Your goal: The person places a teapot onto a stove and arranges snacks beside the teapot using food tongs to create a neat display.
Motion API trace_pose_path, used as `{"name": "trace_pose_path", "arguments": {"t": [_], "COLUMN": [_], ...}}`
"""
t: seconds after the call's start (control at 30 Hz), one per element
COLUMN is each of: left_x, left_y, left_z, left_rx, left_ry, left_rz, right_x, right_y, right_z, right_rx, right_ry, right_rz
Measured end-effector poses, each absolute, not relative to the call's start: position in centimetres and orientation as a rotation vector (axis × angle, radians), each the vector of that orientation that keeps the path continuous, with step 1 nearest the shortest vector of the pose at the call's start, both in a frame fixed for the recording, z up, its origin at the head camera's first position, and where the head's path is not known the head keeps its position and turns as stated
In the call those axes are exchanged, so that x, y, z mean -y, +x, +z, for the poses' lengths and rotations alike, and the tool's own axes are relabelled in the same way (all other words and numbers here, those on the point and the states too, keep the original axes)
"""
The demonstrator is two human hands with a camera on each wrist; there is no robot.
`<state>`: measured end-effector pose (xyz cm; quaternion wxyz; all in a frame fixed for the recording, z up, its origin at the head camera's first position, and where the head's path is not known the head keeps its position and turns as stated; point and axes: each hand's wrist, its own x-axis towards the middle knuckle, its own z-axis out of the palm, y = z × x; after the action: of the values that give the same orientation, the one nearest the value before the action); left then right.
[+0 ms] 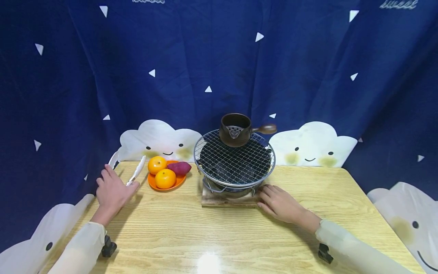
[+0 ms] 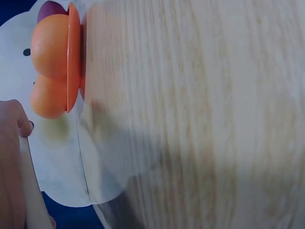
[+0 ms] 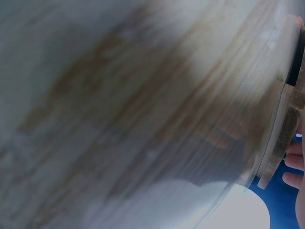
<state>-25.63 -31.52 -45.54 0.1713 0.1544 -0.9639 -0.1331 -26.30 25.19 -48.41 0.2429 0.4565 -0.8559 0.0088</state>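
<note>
White tongs (image 1: 137,170) are held in my left hand (image 1: 114,192), their two arms spread apart between thumb and fingers. The left wrist view shows that hand (image 2: 10,167) against one tong arm (image 2: 33,186). Right of the tongs, an orange plate (image 1: 176,184) carries two oranges (image 1: 165,179) and a purple sweet potato (image 1: 180,168). My right hand (image 1: 282,204) grips the right end of a wooden board (image 1: 222,201) under a round grill (image 1: 236,163); its fingers (image 3: 294,162) show beside the board (image 3: 281,138) in the right wrist view.
A brown pot (image 1: 236,131) with a side handle (image 1: 266,129) stands at the back of the grill's mesh. Behind the wooden table (image 1: 164,228) hangs a blue curtain (image 1: 222,49) with white cloud shapes.
</note>
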Motion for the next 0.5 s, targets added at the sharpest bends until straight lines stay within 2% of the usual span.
{"name": "trace_pose_path", "arguments": {"t": [0.5], "left_x": [31.25], "left_y": [-25.76], "left_z": [-45.11], "left_rx": [2.656], "left_ry": [0.231], "left_rz": [-0.349], "right_x": [-25.19], "right_y": [-26.34], "right_z": [-48.54], "right_rx": [2.303], "right_ry": [1.269], "right_rz": [0.059]}}
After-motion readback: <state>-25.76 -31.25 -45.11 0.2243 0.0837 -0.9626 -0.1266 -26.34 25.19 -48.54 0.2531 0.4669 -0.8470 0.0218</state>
